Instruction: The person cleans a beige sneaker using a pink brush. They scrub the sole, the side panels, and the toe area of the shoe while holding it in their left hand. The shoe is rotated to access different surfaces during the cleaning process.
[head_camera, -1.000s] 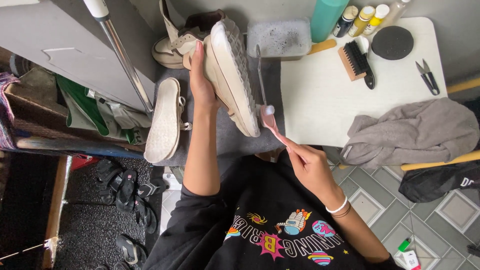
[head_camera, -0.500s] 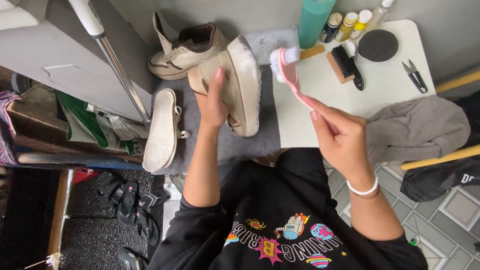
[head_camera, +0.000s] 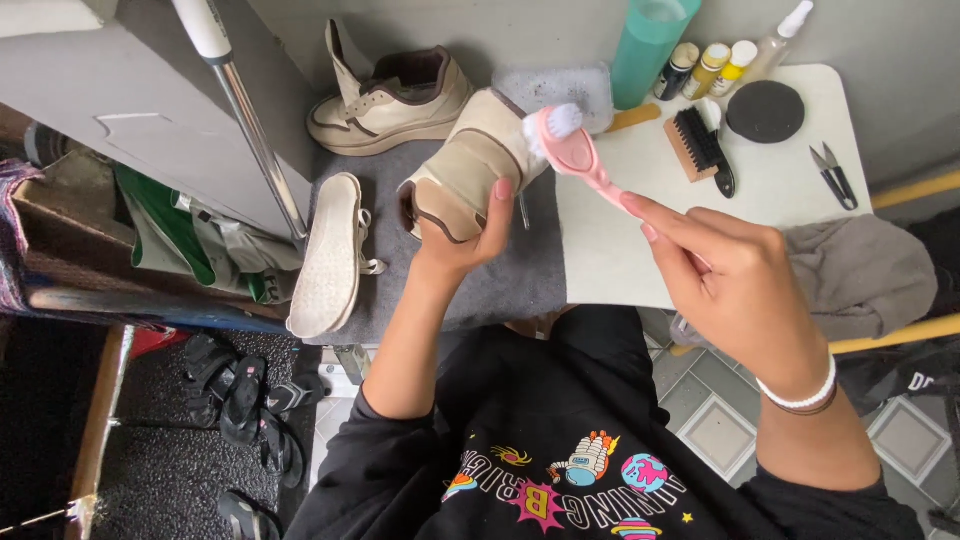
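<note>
While I watched, the left hand (head_camera: 455, 245) had turned the held shoe (head_camera: 465, 165) from sole-out to upper-out over the grey mat (head_camera: 505, 275) | right hand (head_camera: 735, 275), gripping the pink brush (head_camera: 580, 155), had brought bristles against its toe | scrubbing looked underway.

Black sweatshirt (head_camera: 600, 430), sleeves pushed up past the elbows, bright cartoon print across the chest, white bracelet (head_camera: 800, 388) on the right wrist
</note>
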